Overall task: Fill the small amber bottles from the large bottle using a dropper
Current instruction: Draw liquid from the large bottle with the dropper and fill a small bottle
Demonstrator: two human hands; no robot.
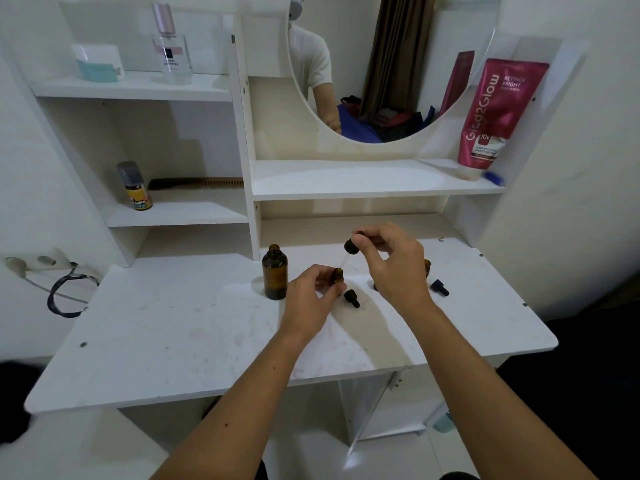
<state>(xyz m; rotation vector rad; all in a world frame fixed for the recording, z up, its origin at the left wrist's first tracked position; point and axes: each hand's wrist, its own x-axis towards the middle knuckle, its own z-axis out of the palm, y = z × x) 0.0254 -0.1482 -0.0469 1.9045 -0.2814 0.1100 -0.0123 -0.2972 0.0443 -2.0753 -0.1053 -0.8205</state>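
Note:
A large amber bottle (pixel 274 272) stands open and upright on the white tabletop (pixel 173 334). Just right of it my left hand (pixel 311 299) grips a small amber bottle (pixel 337 275), mostly hidden by my fingers. My right hand (pixel 391 261) pinches the black bulb of a dropper (pixel 351 247), whose clear glass tube slants down to the small bottle's mouth. A second small amber bottle (pixel 427 266) shows only partly behind my right hand. Two black dropper caps lie on the table: one (pixel 352 298) by my left hand, another (pixel 440 287) at the right.
Shelves rise behind the table: a small spray can (pixel 135 187) and a comb (pixel 197 183) at left, a perfume bottle (pixel 170 46) and a jar (pixel 98 62) above, a red tube (pixel 495 116) at right. A round mirror (pixel 381 64) hangs at centre. A cable (pixel 62 292) dangles at left.

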